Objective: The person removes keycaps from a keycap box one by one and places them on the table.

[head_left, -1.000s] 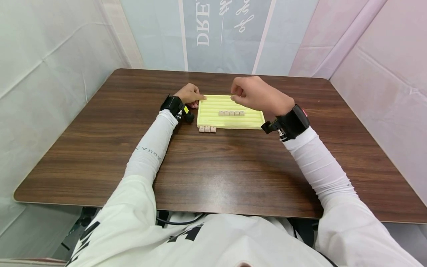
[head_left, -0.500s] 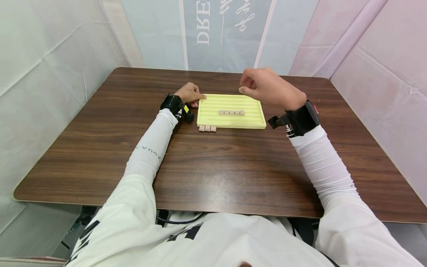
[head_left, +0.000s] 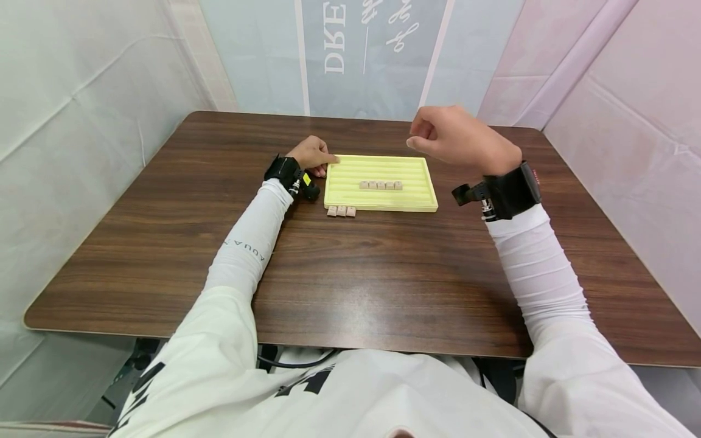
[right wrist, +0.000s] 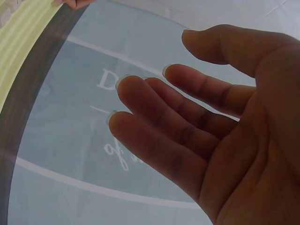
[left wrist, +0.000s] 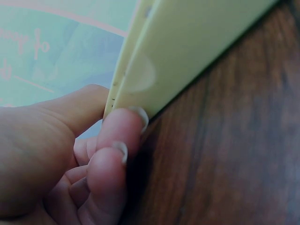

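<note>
A pale yellow ridged tray (head_left: pixel 383 201) lies on the table, with a row of several small beige blocks (head_left: pixel 380 185) standing on one of its ridges. Three more beige blocks (head_left: pixel 341 212) sit on the wood along its front left edge. My left hand (head_left: pixel 311 155) pinches the tray's far left corner. In the left wrist view the thumb (left wrist: pixel 86 105) goes over the rim while fingertips press the outer side wall (left wrist: pixel 154 70). Raised beyond the tray's right end is my right hand (head_left: pixel 460 139), its fingers (right wrist: pixel 154 140) loosely bent and holding nothing.
The brown wooden table (head_left: pixel 383 286) reaches well around the tray on all sides. A pale blue printed sheet (head_left: pixel 372 67) hangs behind its far edge, and white sheets (head_left: pixel 98 121) close in both sides.
My right hand has moved from over the tray to the right and a little farther away, uncovering the tray's right end. The left hand, tray and blocks stay put.
</note>
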A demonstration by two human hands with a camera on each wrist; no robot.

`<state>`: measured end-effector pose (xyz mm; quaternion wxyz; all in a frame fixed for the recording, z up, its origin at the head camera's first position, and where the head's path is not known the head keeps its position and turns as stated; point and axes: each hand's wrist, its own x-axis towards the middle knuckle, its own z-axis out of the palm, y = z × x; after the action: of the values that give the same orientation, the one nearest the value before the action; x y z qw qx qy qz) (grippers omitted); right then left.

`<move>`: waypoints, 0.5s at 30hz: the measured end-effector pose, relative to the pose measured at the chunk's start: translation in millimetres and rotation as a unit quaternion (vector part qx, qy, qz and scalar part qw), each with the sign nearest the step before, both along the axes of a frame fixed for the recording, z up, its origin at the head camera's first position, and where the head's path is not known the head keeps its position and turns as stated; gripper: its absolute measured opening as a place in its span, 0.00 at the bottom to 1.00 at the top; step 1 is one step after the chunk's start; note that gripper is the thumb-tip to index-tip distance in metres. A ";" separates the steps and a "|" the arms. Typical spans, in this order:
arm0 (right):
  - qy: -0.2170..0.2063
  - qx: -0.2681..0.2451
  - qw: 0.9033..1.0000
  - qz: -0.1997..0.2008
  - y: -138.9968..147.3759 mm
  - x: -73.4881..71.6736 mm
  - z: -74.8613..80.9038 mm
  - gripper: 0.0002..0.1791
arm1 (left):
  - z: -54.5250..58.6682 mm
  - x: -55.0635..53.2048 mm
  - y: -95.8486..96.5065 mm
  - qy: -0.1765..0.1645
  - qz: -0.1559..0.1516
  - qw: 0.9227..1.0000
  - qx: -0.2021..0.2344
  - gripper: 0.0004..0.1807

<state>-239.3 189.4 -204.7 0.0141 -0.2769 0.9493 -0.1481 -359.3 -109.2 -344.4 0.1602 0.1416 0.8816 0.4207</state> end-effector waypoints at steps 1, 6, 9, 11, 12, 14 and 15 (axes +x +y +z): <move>0.001 0.001 1.000 -0.003 1.1 0.1 0.8 0.15 | 0.1 0.0 0.0 0.000 0.000 1.000 0.000 0.15; 0.002 -0.003 1.000 -0.014 4.8 1.6 3.6 0.15 | 0.8 0.5 0.3 0.001 0.002 1.000 -0.004 0.15; 0.001 -0.002 1.000 -0.018 6.4 2.0 4.3 0.16 | 0.9 0.0 0.1 0.001 0.002 1.000 -0.005 0.15; -0.001 0.000 1.000 -0.019 7.4 1.8 4.6 0.16 | 0.9 -0.3 -0.1 0.002 0.001 1.000 -0.005 0.15; -0.001 0.000 1.000 -0.020 7.8 1.6 4.9 0.16 | 0.7 -0.9 -0.2 0.002 0.000 1.000 -0.005 0.15; -0.002 0.000 1.000 -0.023 8.3 1.0 5.7 0.16 | 0.7 -1.4 -0.2 0.001 0.000 1.000 -0.004 0.15; -0.003 0.000 1.000 -0.024 8.7 0.8 5.9 0.16 | 0.8 -1.8 -0.2 0.001 -0.001 1.000 -0.003 0.15</move>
<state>-238.5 198.0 -198.8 0.0133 -0.2537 0.9557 -0.1488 -361.1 -109.4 -343.6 0.1602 0.1424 0.8831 0.4174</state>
